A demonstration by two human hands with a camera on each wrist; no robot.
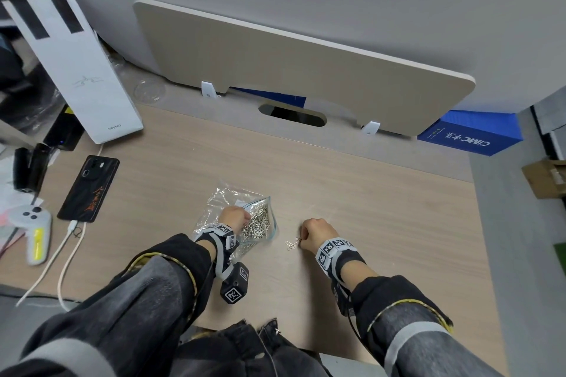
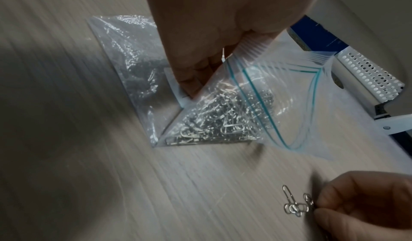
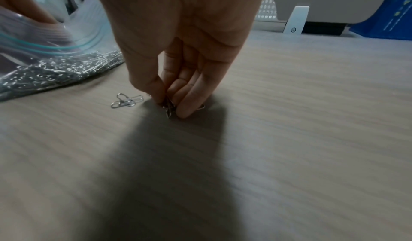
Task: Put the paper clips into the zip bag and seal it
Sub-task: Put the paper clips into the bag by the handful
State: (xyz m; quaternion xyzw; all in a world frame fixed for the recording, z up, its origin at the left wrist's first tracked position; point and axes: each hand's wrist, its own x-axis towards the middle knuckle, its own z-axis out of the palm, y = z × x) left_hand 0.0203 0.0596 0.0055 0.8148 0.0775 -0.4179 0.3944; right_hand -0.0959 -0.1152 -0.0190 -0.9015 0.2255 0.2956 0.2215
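A clear zip bag (image 1: 260, 225) (image 2: 289, 93) with a teal seal line lies on the wooden desk, its mouth standing open toward the right and a heap of silver paper clips (image 2: 214, 121) (image 3: 67, 66) inside. My left hand (image 1: 234, 217) (image 2: 200, 65) pinches the bag's upper lip and holds it up. A few loose paper clips (image 1: 291, 245) (image 2: 294, 206) (image 3: 126, 101) lie on the desk right of the bag. Beside them my right hand (image 1: 315, 232) (image 3: 169, 103) pinches a paper clip against the desk, fingertips pointing down.
An empty crumpled clear bag (image 1: 226, 196) lies under and behind the zip bag. A black phone (image 1: 88, 188) on a white cable, a white controller (image 1: 33, 226) and a tall white box (image 1: 82, 70) sit at the left. A beige partition (image 1: 291, 70) stands behind.
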